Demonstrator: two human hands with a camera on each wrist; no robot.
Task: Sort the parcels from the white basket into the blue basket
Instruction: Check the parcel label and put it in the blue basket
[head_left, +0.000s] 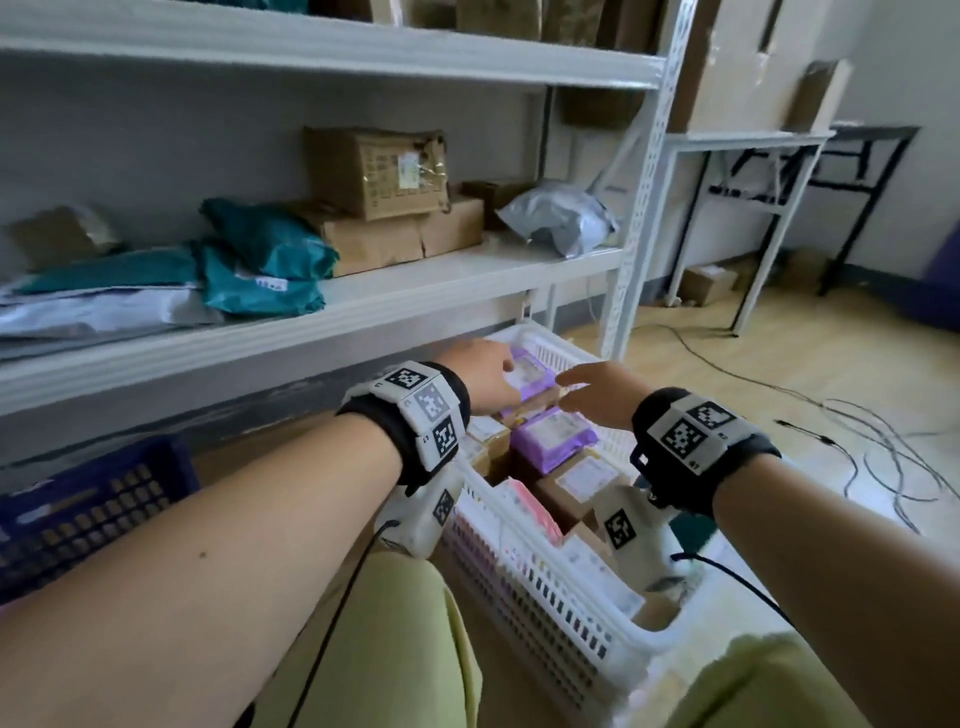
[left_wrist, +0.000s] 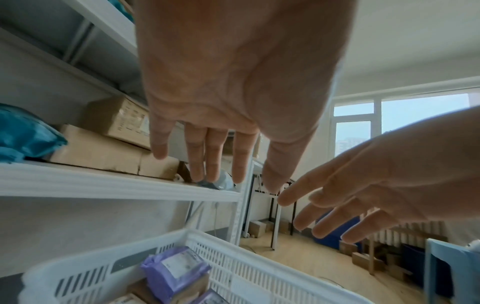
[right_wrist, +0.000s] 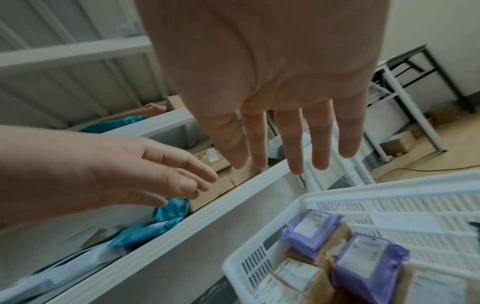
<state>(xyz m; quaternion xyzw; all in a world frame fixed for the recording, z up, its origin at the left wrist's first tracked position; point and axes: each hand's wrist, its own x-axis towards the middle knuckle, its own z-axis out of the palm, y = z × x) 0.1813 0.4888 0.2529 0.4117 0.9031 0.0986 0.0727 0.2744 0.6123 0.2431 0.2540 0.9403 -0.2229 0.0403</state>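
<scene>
A white basket (head_left: 524, 566) stands on the floor in front of me, filled with purple bags, cardboard boxes and a pink parcel. One purple parcel (head_left: 531, 375) lies at its far end, a second purple parcel (head_left: 550, 437) just nearer. My left hand (head_left: 496, 374) hovers over the far purple parcel (left_wrist: 176, 267) with fingers straight and holds nothing. My right hand (head_left: 584, 388) hangs beside it, fingers spread and empty, above the same parcels (right_wrist: 310, 230). The blue basket (head_left: 83, 512) sits at the left under the shelf; a flat parcel shows inside it.
A white metal shelf (head_left: 311, 332) runs close along the left of the white basket, carrying teal bags (head_left: 265, 260), cardboard boxes (head_left: 379, 171) and a grey bag (head_left: 561, 215). Cables (head_left: 841, 421) trail over the wooden floor at right. A white table (head_left: 753, 140) stands behind.
</scene>
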